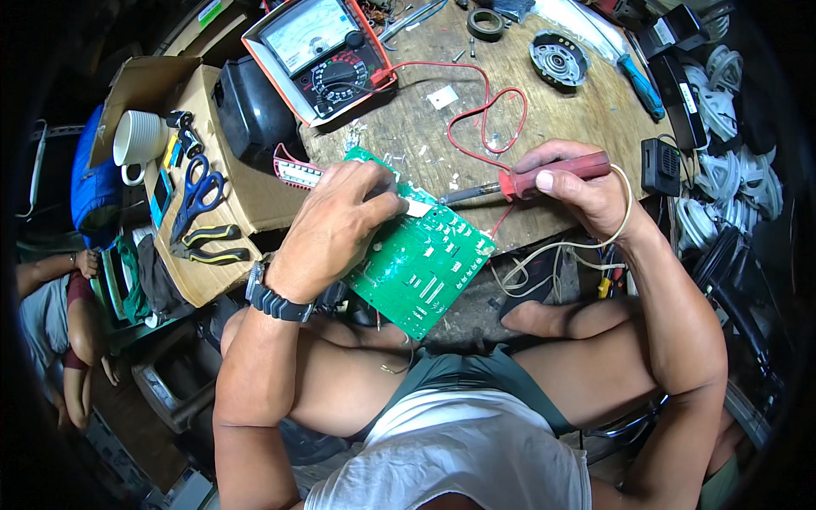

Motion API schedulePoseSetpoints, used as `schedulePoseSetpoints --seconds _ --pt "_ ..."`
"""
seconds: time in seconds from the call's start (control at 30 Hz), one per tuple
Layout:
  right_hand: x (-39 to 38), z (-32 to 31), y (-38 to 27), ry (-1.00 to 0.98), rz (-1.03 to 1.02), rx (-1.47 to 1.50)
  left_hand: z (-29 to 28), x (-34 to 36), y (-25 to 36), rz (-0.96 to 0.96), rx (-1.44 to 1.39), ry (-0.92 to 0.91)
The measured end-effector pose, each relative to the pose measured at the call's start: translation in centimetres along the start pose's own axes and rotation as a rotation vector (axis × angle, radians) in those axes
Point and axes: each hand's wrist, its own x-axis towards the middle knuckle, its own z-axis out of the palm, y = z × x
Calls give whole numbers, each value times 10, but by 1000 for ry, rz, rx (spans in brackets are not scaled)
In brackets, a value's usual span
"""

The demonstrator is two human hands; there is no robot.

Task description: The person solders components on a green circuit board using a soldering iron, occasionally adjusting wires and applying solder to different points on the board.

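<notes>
A green circuit board (pixel 416 276) lies tilted above my lap, its far edge at the wooden bench. My left hand (pixel 340 217) is closed over its upper left side and steadies it. Next to those fingertips is a small white piece (pixel 417 208); whether it is pinched or only touched, I cannot tell. In my right hand (pixel 582 191) is a soldering iron (pixel 557 174) with a red handle and a pale cord. Its metal shaft points left, and the tip is close to the white piece at the board's far edge. The palm side of my left hand is hidden.
An analog multimeter (pixel 319 59) with a red lead stands at the far left. Beside it, a cardboard box (pixel 204 268) bears scissors (pixel 197 191), pliers (pixel 212 242) and a white mug (pixel 138 140). A blue-handled screwdriver (pixel 642 85) lies far right. Another person sits at the left edge.
</notes>
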Motion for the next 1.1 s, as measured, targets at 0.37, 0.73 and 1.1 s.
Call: schedulePoseSetpoints --seconds 0.37,0.73,1.1 --pt "3 5 1 34 13 -6 2 -2 -3 -20 -10 7" --pt "7 5 -2 27 68 67 8 -1 -1 -32 -57 64" --pt "7 7 4 42 36 130 13 -4 5 -142 -189 159"
